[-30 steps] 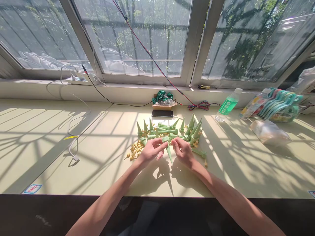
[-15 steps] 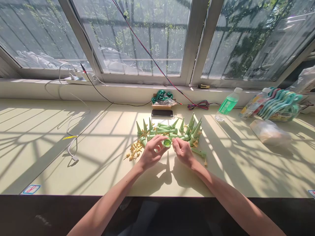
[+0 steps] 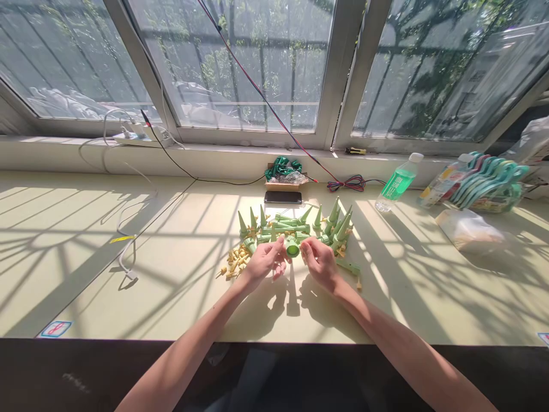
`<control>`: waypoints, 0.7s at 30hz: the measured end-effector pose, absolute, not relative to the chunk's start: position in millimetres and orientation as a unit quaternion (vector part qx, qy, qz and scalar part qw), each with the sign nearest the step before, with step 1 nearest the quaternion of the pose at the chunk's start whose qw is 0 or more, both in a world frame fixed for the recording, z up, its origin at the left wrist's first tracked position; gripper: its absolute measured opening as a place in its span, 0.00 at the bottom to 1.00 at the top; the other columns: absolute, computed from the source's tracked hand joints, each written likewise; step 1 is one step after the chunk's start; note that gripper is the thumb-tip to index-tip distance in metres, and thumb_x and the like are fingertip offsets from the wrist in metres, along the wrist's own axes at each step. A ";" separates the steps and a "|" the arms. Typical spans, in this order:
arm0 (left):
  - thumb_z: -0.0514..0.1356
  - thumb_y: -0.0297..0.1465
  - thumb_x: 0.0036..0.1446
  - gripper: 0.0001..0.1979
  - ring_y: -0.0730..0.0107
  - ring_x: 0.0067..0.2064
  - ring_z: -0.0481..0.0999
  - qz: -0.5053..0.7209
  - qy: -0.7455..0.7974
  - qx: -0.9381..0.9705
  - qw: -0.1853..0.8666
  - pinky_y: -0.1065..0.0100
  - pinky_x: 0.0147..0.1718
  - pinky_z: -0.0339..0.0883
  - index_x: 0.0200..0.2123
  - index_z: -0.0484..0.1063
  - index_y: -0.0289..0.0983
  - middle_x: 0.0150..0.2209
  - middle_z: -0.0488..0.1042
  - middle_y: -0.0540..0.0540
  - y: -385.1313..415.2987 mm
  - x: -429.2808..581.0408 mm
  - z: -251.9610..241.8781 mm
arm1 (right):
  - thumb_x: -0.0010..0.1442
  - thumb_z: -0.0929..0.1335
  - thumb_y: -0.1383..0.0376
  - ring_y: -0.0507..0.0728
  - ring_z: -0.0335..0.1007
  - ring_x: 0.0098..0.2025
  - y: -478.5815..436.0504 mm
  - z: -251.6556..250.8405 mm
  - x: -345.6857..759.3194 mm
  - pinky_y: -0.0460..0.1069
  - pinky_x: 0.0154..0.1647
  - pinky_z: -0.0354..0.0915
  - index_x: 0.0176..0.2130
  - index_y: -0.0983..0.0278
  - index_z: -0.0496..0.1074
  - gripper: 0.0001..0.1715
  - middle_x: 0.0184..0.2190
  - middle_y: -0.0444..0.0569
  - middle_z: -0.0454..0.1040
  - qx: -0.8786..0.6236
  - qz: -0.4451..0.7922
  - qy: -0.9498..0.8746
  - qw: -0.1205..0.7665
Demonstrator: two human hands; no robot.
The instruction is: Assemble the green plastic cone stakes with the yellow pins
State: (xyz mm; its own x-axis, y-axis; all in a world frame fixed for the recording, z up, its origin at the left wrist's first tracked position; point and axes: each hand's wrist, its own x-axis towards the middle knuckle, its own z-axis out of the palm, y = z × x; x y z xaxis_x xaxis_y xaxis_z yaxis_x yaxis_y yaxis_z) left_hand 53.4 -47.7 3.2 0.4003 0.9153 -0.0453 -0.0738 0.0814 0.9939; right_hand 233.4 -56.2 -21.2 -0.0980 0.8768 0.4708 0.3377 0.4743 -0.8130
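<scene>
A heap of green cone-shaped plastic spikes (image 3: 300, 226) lies mid-table, with several small yellow pegs (image 3: 235, 262) scattered at its left. My left hand (image 3: 263, 263) and my right hand (image 3: 319, 262) meet just in front of the heap. Between their fingertips they hold one green spike (image 3: 292, 247), its round open end turned toward me. Both hands have fingers curled in a pinch on it. Another green spike (image 3: 348, 266) lies flat just right of my right hand.
A black phone (image 3: 282, 197) and a small box of green bits (image 3: 283, 174) sit behind the heap. A green bottle (image 3: 397, 183), bundled coloured hangers (image 3: 489, 180) and a clear bag (image 3: 469, 232) lie at right. White cables (image 3: 128, 252) trail at left.
One second ago the held spike pointed down toward me. It has been turned so its open end faces me, and my hands have shifted slightly on it.
</scene>
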 end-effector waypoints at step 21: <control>0.61 0.34 0.62 0.09 0.76 0.30 0.72 0.409 0.346 0.780 0.322 0.75 0.24 0.69 0.42 0.72 0.35 0.38 0.70 0.46 -56.6 53.5 4.4 | 0.70 0.59 0.53 0.50 0.51 0.21 -55.2 -23.2 231.2 0.47 0.23 0.50 0.24 0.60 0.55 0.25 0.19 0.40 0.57 -0.440 0.288 -0.687 0.502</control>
State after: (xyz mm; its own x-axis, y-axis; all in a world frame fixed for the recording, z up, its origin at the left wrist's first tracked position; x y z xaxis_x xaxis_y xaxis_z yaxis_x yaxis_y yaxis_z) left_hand 53.5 -56.6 4.4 0.4251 0.8040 0.4157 0.2765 -0.5527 0.7862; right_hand 231.2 -55.2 -23.2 -0.1099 0.8931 0.4362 0.3161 0.4475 -0.8366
